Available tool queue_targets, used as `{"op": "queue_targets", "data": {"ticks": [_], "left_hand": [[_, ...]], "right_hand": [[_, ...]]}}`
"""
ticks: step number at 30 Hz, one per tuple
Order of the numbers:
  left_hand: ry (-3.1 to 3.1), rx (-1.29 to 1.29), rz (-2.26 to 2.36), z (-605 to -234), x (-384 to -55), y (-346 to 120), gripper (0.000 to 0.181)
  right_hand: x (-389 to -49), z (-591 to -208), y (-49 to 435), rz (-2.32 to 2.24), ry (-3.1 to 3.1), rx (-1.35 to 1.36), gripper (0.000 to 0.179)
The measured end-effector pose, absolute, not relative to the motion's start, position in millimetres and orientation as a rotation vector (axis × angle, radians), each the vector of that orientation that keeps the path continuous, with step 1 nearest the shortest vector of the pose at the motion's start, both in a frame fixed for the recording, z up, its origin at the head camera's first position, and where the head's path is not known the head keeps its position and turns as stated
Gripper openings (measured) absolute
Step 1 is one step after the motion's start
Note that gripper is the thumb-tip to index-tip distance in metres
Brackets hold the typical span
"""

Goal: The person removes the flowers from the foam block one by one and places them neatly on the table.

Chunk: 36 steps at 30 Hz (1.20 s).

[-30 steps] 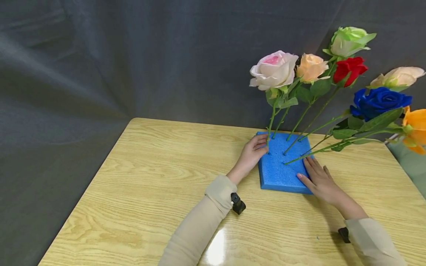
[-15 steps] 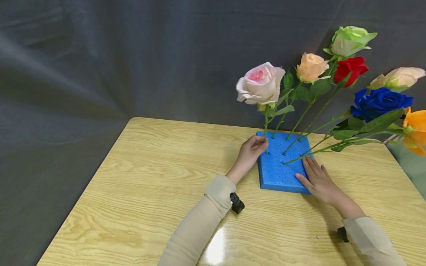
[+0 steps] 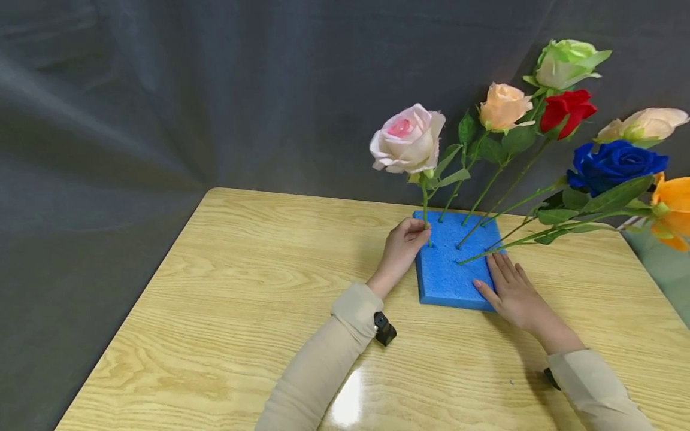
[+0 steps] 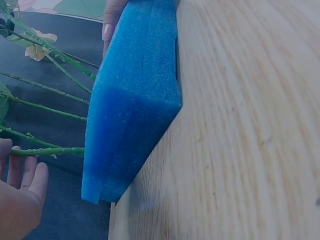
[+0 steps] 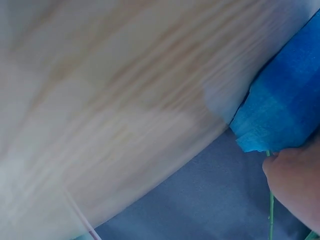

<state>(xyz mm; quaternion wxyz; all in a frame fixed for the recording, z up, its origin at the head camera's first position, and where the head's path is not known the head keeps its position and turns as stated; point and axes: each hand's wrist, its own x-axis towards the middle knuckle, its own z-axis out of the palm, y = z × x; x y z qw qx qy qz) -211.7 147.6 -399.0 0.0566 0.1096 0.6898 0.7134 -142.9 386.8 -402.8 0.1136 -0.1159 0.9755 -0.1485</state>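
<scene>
A pale pink rose [image 3: 408,139] stands in the left side of a blue foam block [image 3: 453,284], its head leaning left. My left hand [image 3: 401,248] pinches its green stem [image 4: 52,151] just above the foam, between thumb and fingers. On the block's right edge rests my right hand [image 3: 517,299], its fingers laid out over the foam. Several other roses rise from the block: a peach rose [image 3: 504,108], a red rose [image 3: 568,114], a green-white rose [image 3: 572,64] and a blue rose [image 3: 617,167]. In the right wrist view, part of the right hand [image 5: 297,182] touches the block.
The block lies on a wood-grain table [image 3: 232,287] near its back edge. Behind hangs a dark grey cloth [image 3: 269,96]. A cream rose [image 3: 644,126] and an orange rose [image 3: 674,206] lean out over the table's right side.
The pink rose's head has swung left and slightly down, away from the peach rose, with the left hand on its stem. The right hand has stayed on the block, shifting very slightly left.
</scene>
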Motion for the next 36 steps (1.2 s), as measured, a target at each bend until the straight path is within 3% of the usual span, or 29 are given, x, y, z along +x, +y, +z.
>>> {"op": "queue_targets", "data": {"ticks": [36], "left_hand": [[2.17,0.377,2.261,-399,-211,158,0.019]], "right_hand": [[-146,-403,389,-0.455,2.85,-0.329,0.077]]}}
